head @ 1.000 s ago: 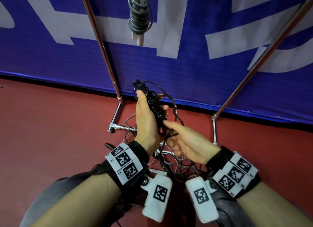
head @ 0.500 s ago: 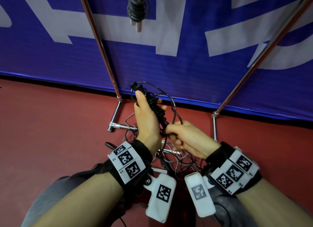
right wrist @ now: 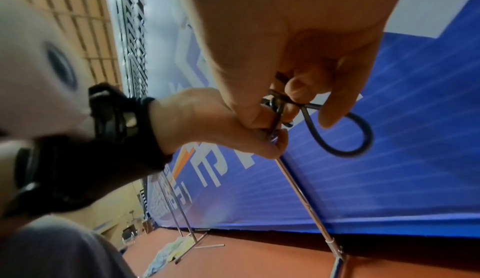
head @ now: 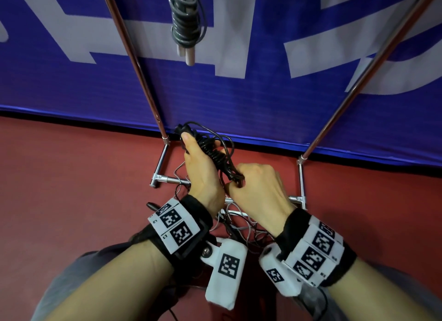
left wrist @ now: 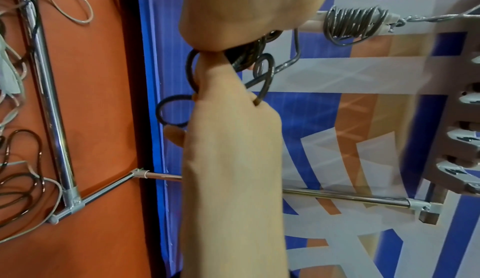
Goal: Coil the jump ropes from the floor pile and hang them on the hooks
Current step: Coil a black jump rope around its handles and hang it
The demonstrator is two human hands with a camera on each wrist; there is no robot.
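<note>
1. Head view: the left hand (head: 203, 172) is seen wrapped around a black jump rope (head: 215, 153), whose cord is wound in tight turns around its paired handles; the thumb is pressed near the bundle's upper end.
2. Loose black loops are seen standing out from the top and right of the bundle, which is held tilted above the red floor (head: 71, 189), in front of the blue banner (head: 239, 100).
3. To the right, the right hand (head: 258, 189) is shown clenched on the lower end of the same rope, knuckles up, touching the left hand.
4. Below and between the wrists, a tangled pile of ropes (head: 239, 222) is seen on the floor against the chrome base of the rack (head: 162, 162).
5. Above, a grey coiled rope (head: 185, 28) with pale handles is shown hanging between the two slanted rack poles.
6. Left wrist view: black loops are seen emerging from between the closed fingers (left wrist: 207, 72), and two wound ropes are seen hanging at upper right.
7. Right wrist view: the cord end is shown pinched between thumb and curled fingers (right wrist: 298, 85), with one open loop (right wrist: 358, 138) protruding to the right.
</note>
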